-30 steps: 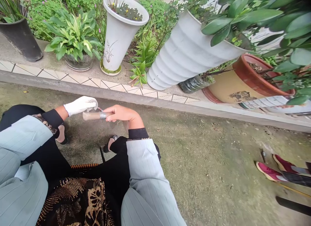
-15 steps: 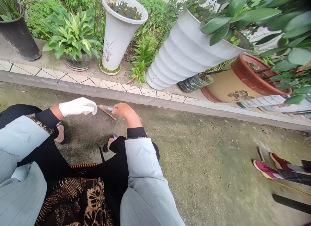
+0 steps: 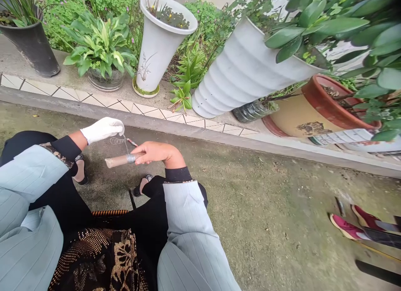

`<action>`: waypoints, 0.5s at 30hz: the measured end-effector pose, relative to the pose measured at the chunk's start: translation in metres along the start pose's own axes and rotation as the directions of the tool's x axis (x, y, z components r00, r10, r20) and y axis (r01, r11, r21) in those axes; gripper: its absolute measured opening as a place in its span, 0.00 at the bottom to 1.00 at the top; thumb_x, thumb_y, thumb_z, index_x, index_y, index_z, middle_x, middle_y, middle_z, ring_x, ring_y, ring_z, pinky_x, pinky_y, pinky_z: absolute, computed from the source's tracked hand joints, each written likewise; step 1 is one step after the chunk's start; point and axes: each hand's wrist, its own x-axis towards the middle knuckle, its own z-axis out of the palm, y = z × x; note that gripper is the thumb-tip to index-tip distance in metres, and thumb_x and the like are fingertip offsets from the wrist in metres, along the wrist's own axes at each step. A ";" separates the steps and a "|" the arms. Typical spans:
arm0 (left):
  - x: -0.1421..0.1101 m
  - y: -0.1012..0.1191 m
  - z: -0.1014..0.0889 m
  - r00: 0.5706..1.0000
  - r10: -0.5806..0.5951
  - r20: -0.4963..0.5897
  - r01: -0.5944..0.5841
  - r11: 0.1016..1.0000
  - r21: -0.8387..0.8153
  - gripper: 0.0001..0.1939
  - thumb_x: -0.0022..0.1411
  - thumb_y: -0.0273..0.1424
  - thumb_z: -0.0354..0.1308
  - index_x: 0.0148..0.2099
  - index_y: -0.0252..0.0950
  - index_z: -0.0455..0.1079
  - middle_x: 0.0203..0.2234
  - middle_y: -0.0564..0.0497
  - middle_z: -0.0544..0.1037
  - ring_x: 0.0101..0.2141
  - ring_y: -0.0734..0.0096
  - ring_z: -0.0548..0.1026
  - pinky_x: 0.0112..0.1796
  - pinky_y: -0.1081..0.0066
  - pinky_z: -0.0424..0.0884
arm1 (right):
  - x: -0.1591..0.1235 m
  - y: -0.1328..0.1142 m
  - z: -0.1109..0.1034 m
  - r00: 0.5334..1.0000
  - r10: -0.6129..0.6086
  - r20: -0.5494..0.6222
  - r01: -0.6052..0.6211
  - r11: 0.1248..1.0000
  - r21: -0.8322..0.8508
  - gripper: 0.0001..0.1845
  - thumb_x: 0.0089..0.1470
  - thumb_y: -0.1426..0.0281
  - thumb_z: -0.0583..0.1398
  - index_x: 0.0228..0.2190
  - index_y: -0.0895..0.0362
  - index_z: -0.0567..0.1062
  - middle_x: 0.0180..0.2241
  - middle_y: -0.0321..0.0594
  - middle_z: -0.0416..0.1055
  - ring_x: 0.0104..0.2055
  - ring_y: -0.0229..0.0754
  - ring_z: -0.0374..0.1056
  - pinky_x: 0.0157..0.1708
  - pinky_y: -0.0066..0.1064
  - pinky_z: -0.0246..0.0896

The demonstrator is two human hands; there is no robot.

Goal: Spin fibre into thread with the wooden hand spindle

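Observation:
My left hand (image 3: 104, 130), in a white glove, is closed in a pinch on thin metal wire (image 3: 117, 140). Loose coils of that wire hang beside the gloved fingertips, and a strand runs down to a short brownish stick (image 3: 117, 160). Several turns of wire wrap round the stick close to the fingers of my bare right hand (image 3: 156, 152), which grips its right end. The stick's left end points free over the ground. A thin reddish rod (image 3: 132, 143) shows just above my right fingers; whether it lies on the ground I cannot tell.
Beyond my hands runs a low tiled ledge (image 3: 125, 107) bearing a white flared pot (image 3: 150, 53), a ribbed white planter (image 3: 232, 69), a black pot (image 3: 34, 49) and a brown-rimmed pot (image 3: 300, 107). At right, another person's red shoes (image 3: 346, 226) rest on the concrete ground (image 3: 250, 207).
The stick has swung lower, its left end now apart from my gloved hand. A strand and loose coils of wire now show between my hands. The view has shifted slightly.

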 end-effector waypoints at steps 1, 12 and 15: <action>-0.001 -0.001 0.002 1.000 -0.021 0.016 0.021 0.999 -0.029 0.15 0.58 0.39 0.56 0.31 0.29 0.71 0.23 0.50 0.71 0.20 0.80 0.60 0.23 0.77 0.56 | -0.003 -0.003 0.002 0.998 -0.041 -0.051 0.042 0.999 0.025 0.19 0.49 0.63 0.63 0.42 0.60 0.77 0.25 0.32 0.67 0.23 0.29 0.59 0.25 0.23 0.54; -0.062 -0.014 0.038 0.991 -0.088 0.105 0.095 0.994 -0.063 0.19 0.64 0.43 0.50 0.36 0.31 0.70 0.17 0.56 0.62 0.18 0.79 0.57 0.20 0.77 0.53 | 0.031 -0.001 0.036 0.596 0.012 -0.803 0.411 0.854 0.318 0.19 0.48 0.58 0.62 0.36 0.59 0.73 0.22 0.31 0.62 0.21 0.30 0.54 0.22 0.24 0.52; -0.079 -0.012 0.044 0.986 -0.010 0.169 -0.006 0.995 0.095 0.21 0.64 0.45 0.49 0.38 0.32 0.72 0.23 0.53 0.70 0.23 0.77 0.63 0.26 0.77 0.60 | 0.038 0.009 0.034 0.446 0.124 -0.886 0.196 0.953 0.232 0.20 0.53 0.60 0.58 0.45 0.58 0.73 0.25 0.33 0.66 0.23 0.33 0.58 0.26 0.26 0.56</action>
